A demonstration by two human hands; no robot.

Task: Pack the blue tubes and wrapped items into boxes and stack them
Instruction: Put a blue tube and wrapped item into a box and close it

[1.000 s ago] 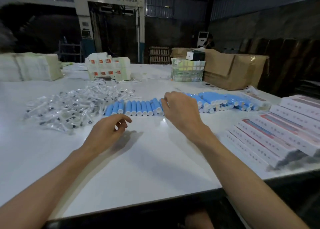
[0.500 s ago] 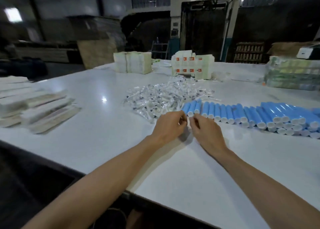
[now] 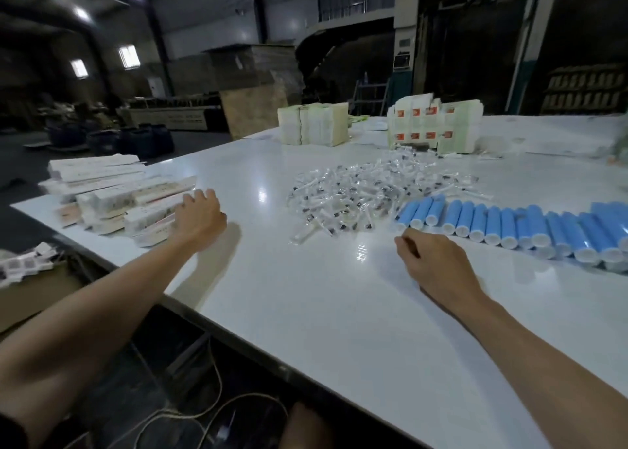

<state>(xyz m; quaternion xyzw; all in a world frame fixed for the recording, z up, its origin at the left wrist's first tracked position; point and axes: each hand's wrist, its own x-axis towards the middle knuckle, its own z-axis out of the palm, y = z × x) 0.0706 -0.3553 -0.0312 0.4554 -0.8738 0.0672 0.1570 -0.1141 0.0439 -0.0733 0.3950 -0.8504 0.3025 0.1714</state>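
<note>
A row of blue tubes (image 3: 509,224) with white caps lies on the white table (image 3: 339,295) at the right. A heap of clear wrapped items (image 3: 367,193) sits behind and left of them. A pile of flat white boxes (image 3: 112,193) lies at the table's left corner. My left hand (image 3: 200,214) reaches to that pile, its fingers touching the nearest box; whether they grip it is hidden. My right hand (image 3: 431,261) rests on the table just in front of the leftmost tube, fingers loosely curled and holding nothing.
Two stacks of white cartons (image 3: 312,124) (image 3: 436,125) stand at the table's far side. The table's front edge runs diagonally below my arms, with cables (image 3: 210,411) on the floor beneath. A cardboard box (image 3: 30,292) with packets sits low at the left.
My view has swung left. My left hand left the tubes and stretched out to the box pile at the left corner. My right hand stayed near the leftmost tubes.
</note>
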